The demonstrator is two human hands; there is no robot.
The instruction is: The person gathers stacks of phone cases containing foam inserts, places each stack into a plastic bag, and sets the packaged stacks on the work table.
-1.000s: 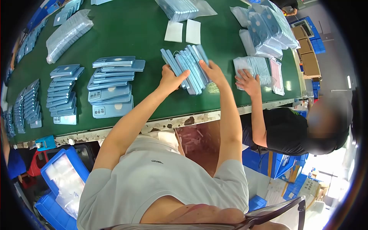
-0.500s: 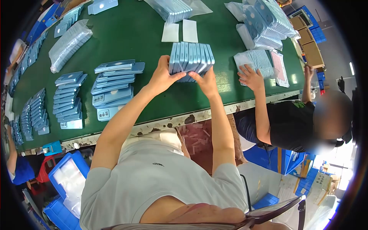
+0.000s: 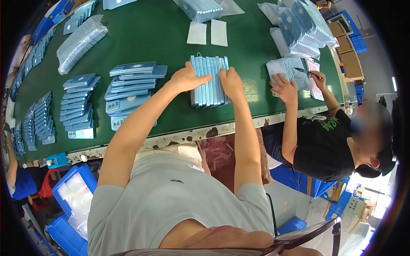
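A row of light-blue phone cases (image 3: 209, 91) stands between my hands on the green table, narrow edges facing up. My left hand (image 3: 187, 79) grips its left side, with the thumb reaching across the top edges. Against the right side, my right hand (image 3: 232, 84) presses with bent fingers. Some of the cases' far ends look uneven, and a thin loop shows at the top. Beyond the row lie two white pads (image 3: 197, 33) and a bagged bundle of cases (image 3: 203, 9).
Fanned stacks of phone cases (image 3: 131, 91) and a wrapped bundle (image 3: 81, 44) lie to the left. Bagged bundles (image 3: 305, 27) are piled at right. A co-worker's hand (image 3: 284, 88) rests on a wrapped bundle (image 3: 287, 70); the other holds a pen (image 3: 308, 73).
The row of cases has come down nearer the table edge and now shows its long edges. My hands have shifted along its sides. The co-worker's pen hand has moved to the wrapped bundle.
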